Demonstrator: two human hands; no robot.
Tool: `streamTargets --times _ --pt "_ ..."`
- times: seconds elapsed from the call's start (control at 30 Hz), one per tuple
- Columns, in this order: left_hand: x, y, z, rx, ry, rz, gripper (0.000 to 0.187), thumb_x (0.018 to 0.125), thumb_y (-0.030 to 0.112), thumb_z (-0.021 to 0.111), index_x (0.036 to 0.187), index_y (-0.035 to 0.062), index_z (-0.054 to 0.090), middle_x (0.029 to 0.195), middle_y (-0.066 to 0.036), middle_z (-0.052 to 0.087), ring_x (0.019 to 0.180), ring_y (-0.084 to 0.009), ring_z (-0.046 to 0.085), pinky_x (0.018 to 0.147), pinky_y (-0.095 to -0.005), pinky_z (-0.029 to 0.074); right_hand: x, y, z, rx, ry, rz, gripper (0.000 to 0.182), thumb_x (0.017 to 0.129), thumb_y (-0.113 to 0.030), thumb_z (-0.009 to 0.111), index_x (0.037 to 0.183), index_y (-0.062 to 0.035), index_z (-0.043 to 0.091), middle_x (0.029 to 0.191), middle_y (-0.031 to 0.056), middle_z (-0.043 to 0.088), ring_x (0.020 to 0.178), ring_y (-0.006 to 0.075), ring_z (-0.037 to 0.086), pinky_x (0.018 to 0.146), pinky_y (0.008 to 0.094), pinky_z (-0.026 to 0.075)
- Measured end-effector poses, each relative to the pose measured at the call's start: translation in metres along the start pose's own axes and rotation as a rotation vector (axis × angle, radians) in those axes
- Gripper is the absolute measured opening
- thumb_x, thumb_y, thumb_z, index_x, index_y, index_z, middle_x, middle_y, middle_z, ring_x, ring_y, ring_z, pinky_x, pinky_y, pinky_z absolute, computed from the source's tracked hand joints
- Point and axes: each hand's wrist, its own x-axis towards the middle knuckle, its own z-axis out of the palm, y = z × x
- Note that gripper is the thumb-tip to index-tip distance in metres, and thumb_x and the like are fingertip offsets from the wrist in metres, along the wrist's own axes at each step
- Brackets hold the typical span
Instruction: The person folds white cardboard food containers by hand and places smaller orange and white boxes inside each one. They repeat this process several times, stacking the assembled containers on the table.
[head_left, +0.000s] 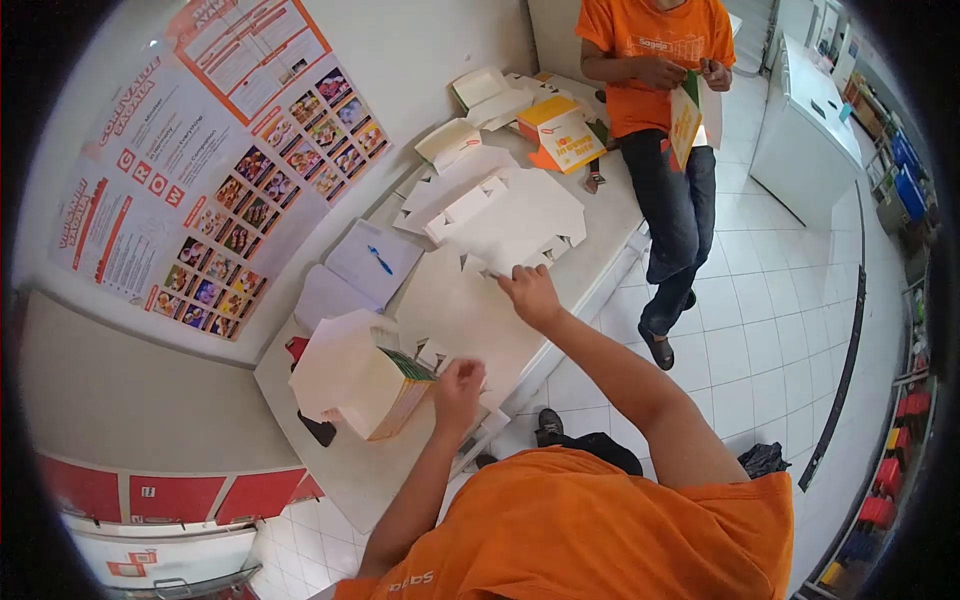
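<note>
A flat white cardboard box blank (458, 312) with notched ends lies on the table in front of me. My right hand (530, 295) is at its far corner, fingers bent and pinching a tab there. At the near end, my left hand (459, 396) is closed at the blank's edge, with its fingertips partly hidden. Just left of that hand stands a stack of folded cartons (402, 405) with green and yellow printed sides. A large white blank (350, 360) lies open against the stack. More flat white blanks (520, 215) lie beyond my right hand.
An open notebook (345, 262) with a blue pen (380, 260) lies by the wall. Partly folded cartons (448, 143) and a yellow printed box (565, 140) are at the far end. Another person (655, 90) in an orange shirt holds a yellow carton (685, 120) beside the table.
</note>
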Motion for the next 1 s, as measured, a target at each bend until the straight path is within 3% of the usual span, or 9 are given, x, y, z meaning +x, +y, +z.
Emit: streamTargets --times 0.17,0.4,0.47,0.53,0.63,0.77,0.83,0.9,1.0 --pt "0.085 -0.002 0.049 -0.576 0.016 -0.344 0.032 0.104 0.030 0.058 0.121 0.0036 0.061 0.110 -0.010 0.070 0.099 -0.0201 0.070 0.080 -0.0337 0.058 -0.020 -0.018 -0.015 0.000 0.357 -0.172 0.013 0.078 -0.015 0.065 0.091 -0.0134 0.065 0.104 0.0051 0.058 0.111 0.0261 0.054 0.086 0.0486 0.040" --pt "0.095 0.057 0.047 -0.477 0.083 -0.448 0.036 0.104 0.035 0.054 0.122 0.0040 0.061 0.114 -0.011 0.067 0.093 -0.0212 0.067 0.079 -0.0373 0.058 -0.024 -0.054 -0.014 0.078 0.082 0.019 0.010 0.088 -0.020 0.061 0.096 -0.0132 0.063 0.101 0.0048 0.066 0.098 0.0237 0.065 0.085 0.0492 0.041" --pt "0.111 0.004 0.039 -0.488 0.123 -0.240 0.030 0.102 0.031 0.057 0.120 0.0068 0.063 0.110 -0.008 0.066 0.092 -0.0201 0.066 0.074 -0.0366 0.057 -0.020 -0.072 -0.053 0.212 -0.032 0.053 0.016 0.090 -0.021 0.062 0.102 -0.0114 0.061 0.101 0.0038 0.068 0.098 0.0239 0.068 0.083 0.0517 0.043" --pt "0.083 0.045 0.023 -0.395 0.243 -0.111 0.022 0.103 0.018 0.053 0.105 0.0006 0.065 0.103 -0.009 0.065 0.085 -0.0163 0.064 0.067 -0.0312 0.054 -0.018 -0.078 -0.111 0.482 -0.217 -0.005 0.027 0.089 -0.022 0.067 0.112 -0.0098 0.060 0.108 0.0059 0.070 0.103 0.0271 0.068 0.086 0.0566 0.044" --pt "0.048 0.092 -0.017 -0.543 0.345 -0.021 0.021 0.104 0.012 0.050 0.117 -0.0023 0.058 0.108 -0.010 0.063 0.091 -0.0181 0.064 0.070 -0.0336 0.056 -0.022 -0.071 -0.173 1.101 -0.262 -0.228 0.053 0.086 -0.028 0.076 0.133 -0.0125 0.058 0.135 0.0152 0.062 0.127 0.0356 0.058 0.104 0.0589 0.040" --pt "-0.008 0.176 -0.070 -0.740 0.214 0.038 0.030 0.108 0.013 0.047 0.134 -0.0020 0.048 0.117 -0.012 0.062 0.099 -0.0222 0.067 0.079 -0.0368 0.060 -0.055 -0.115 -0.210 0.887 0.043 -0.569 0.046 0.090 -0.024 0.071 0.132 -0.0094 0.059 0.145 0.0152 0.054 0.140 0.0376 0.046 0.106 0.0597 0.038" --pt "-0.027 0.190 -0.079 -0.837 0.122 0.016 0.032 0.109 0.016 0.049 0.135 -0.0013 0.047 0.119 -0.012 0.062 0.102 -0.0227 0.067 0.082 -0.0377 0.060 -0.064 -0.139 -0.202 0.343 0.287 -0.668 0.043 0.097 -0.021 0.065 0.137 -0.0090 0.057 0.156 0.0127 0.042 0.149 0.0388 0.031 0.110 0.0582 0.036" --pt "-0.033 0.188 -0.079 -0.947 0.026 0.008 0.034 0.109 0.019 0.050 0.137 -0.0005 0.046 0.121 -0.013 0.062 0.104 -0.0232 0.067 0.085 -0.0386 0.061 -0.069 -0.149 -0.194 0.345 0.332 -0.660 0.053 0.102 -0.032 0.060 0.149 -0.0089 0.049 0.153 0.0169 0.048 0.146 0.0379 0.039 0.115 0.0544 0.035" --pt "-0.039 0.138 -0.075 -1.138 0.027 0.120 0.036 0.104 0.028 0.061 0.129 0.0035 0.052 0.118 -0.010 0.064 0.103 -0.0192 0.067 0.081 -0.0326 0.058 -0.085 -0.207 -0.189 1.914 0.534 0.189 0.056 0.109 -0.045 0.040 0.134 -0.0007 0.062 0.127 0.0198 0.068 0.127 0.0391 0.059 0.109 0.0478 0.044"
